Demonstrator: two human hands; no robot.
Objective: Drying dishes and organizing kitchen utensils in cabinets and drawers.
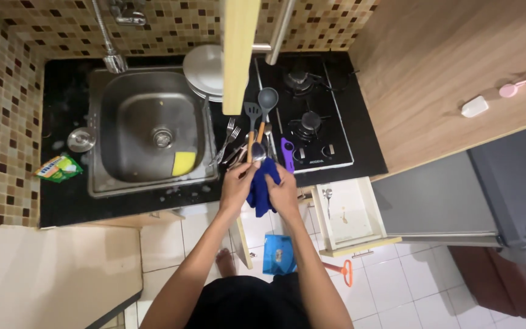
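Note:
Both my hands meet over the black counter's front edge, between the sink and the stove. My left hand [237, 183] grips a metal spoon [258, 150] by its handle, bowl pointing away from me. My right hand [285, 190] holds a dark blue cloth [262, 192] bunched around the spoon's lower part; the cloth hangs down between my hands. Just beyond my hands lies a heap of cutlery [234, 146]: forks, a grey slotted spatula [251, 111] and a grey ladle [267, 97] with wooden handles, and a purple-handled tool [287, 152].
A steel sink [147, 131] holds a yellow sponge [184, 162]. White plates [204, 72] are stacked behind it. A two-burner gas stove [305, 109] is right of the cutlery. An open white drawer [351, 214] juts out at my right. A green packet [59, 167] lies left.

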